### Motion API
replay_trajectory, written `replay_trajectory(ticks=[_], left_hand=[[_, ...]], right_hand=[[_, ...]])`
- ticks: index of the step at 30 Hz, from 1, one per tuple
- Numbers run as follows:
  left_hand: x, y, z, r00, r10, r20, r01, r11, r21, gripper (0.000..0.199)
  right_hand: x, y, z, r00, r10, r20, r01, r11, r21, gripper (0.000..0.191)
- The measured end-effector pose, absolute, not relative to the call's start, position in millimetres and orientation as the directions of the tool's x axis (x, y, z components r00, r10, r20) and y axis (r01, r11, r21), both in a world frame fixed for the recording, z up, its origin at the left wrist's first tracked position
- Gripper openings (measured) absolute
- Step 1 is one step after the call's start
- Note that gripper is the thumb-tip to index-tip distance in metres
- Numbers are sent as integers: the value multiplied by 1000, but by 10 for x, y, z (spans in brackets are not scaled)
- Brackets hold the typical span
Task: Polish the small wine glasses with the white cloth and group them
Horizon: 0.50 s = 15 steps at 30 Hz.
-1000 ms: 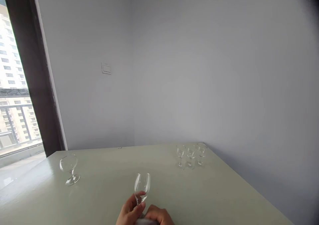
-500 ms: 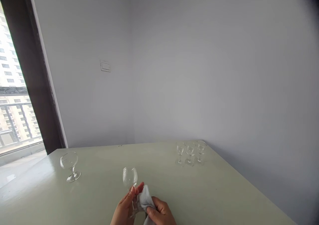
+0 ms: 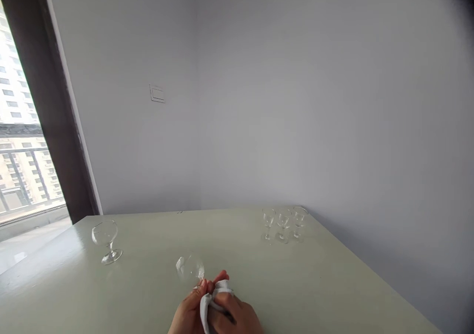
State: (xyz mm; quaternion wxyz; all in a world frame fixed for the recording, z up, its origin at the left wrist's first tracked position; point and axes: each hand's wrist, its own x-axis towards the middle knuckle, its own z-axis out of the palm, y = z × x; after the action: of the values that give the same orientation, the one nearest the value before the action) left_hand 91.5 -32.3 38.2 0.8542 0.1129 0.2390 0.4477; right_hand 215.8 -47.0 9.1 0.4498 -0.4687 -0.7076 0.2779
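- Head view: the glass (image 3: 193, 267) over the tabletop (image 3: 314, 284) tips farther left than half a second ago.
- My right hand (image 3: 237, 315) has closed in, fingers curled around the cloth (image 3: 205, 310), apparently bringing the work to the glass's hidden lower end.
- My left hand (image 3: 186, 310) pinches the stem, fingers angled forward.

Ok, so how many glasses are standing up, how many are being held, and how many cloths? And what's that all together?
Standing glasses: 4
Held glass: 1
Cloth: 1
Total: 6
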Motion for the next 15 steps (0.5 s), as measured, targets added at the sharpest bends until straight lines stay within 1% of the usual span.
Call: replay_trajectory(ticks=[2, 4, 5, 7, 9, 10, 12, 15], left_hand=[[905, -327, 384, 512, 826, -236, -706, 561, 432, 29], [895, -330, 394, 526, 835, -165, -710, 537, 455, 21], [891, -331, 397, 517, 845, -135, -720, 515, 465, 18], [886, -326, 390, 471, 876, -108, -744, 460, 485, 18], [882, -312, 361, 412, 903, -122, -749, 412, 518, 16], [882, -303, 340, 377, 916, -139, -743, 389, 545, 14], [890, -293, 296, 268, 951, -154, -724, 304, 619, 13], [926, -320, 265, 100, 988, -120, -631, 156, 760, 17]], right_hand=[[2254, -447, 214, -203, 902, 382, 289, 428, -856, 17], [2310, -420, 279, -217, 891, 399, 134, 432, -892, 26], [2320, -404, 278, -204, 900, 386, 53, 404, -913, 31], [2301, -366, 211, -177, 945, 277, -181, 245, -952, 39], [2245, -330, 85, -192, 971, 144, -416, 53, -908, 45], [2210, -316, 17, -202, 974, 100, -494, -13, -869, 47], [2139, -300, -103, -218, 975, 46, -580, -92, -810, 48], [2072, -303, -206, -242, 970, 6, -617, -150, -772, 44]])
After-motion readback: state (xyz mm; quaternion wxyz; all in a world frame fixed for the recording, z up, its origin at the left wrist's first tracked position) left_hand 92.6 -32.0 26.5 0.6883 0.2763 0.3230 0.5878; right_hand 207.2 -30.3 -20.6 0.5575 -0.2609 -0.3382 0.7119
